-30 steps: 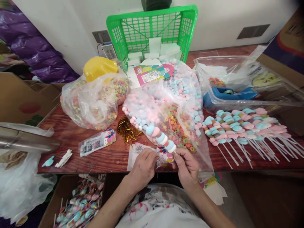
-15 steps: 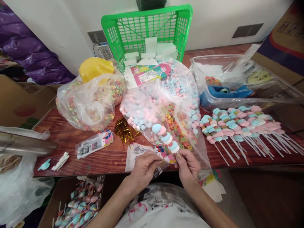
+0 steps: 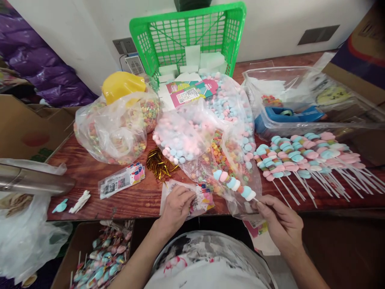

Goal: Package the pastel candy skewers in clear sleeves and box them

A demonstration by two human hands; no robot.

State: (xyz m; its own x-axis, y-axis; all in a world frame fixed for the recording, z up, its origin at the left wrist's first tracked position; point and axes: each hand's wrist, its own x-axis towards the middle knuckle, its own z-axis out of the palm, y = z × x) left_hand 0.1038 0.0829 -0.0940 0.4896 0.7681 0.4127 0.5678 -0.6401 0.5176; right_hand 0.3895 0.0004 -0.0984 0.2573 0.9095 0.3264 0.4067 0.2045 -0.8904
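My right hand (image 3: 281,220) pinches the stick of a marshmallow skewer (image 3: 234,184), which tilts up to the left with blue, pink and white pieces. At the table's front edge, my left hand (image 3: 179,202) has its fingers pressed together on printed clear packets (image 3: 204,197); what lies between the fingertips is too small to tell. Behind the skewer lies an open bag of ring candy (image 3: 227,154), beside a large bag of pink and blue marshmallows (image 3: 180,136). Many finished-looking skewers (image 3: 303,154) are piled on the right, sticks toward me.
A green basket (image 3: 188,14) stands at the back. Left are a knotted candy bag (image 3: 111,136), gold ties (image 3: 159,162), more packets (image 3: 122,180) and a metal flask (image 3: 33,179). A clear bin (image 3: 300,126) holds a blue tape dispenser (image 3: 293,114). A box of wrapped skewers (image 3: 102,261) sits below.
My right hand has moved right with the skewer, away from my left hand. My left hand has shifted slightly up onto the packets, and the packet near both hands now lies lower on the table.
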